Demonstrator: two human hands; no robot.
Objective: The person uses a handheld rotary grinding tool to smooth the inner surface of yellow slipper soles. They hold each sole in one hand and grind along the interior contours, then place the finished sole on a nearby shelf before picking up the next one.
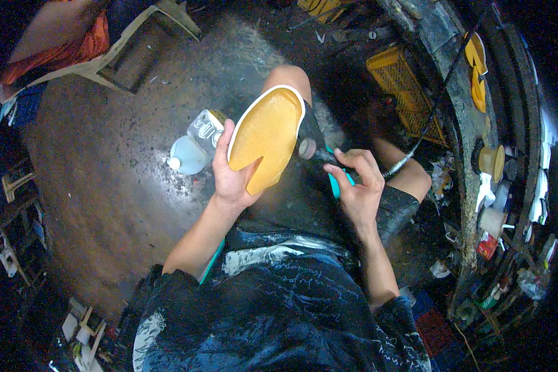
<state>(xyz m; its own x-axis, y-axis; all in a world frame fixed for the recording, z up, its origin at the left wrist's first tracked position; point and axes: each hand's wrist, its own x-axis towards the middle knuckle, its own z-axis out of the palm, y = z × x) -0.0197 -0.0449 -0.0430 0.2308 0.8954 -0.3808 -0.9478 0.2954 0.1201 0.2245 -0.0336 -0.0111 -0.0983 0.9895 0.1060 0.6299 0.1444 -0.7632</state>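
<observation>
My left hand (232, 177) grips a yellow shoe part (266, 130) by its lower left side, the thumb along the edge and the other fingers mostly hidden behind. A white rim runs round its top, and a V-shaped notch cuts into the lower end. To the right, my right hand (361, 180) is closed round a dark hand-held rotary tool (321, 155). Its round greyish tip points at the shoe part's right edge, with a small gap between them. From the tool's rear, a cable (400, 166) with a silvery wrapped section runs up to the right.
A clear plastic jug (189, 155) with a white cap stands on the floor (124, 204) to the left. On the right, a cluttered bench (449, 68) carries more yellow pieces (477, 77) and a tape roll (491, 162). A yellow crate (406, 93) lies beside it; a wooden chair (115, 62) is far left.
</observation>
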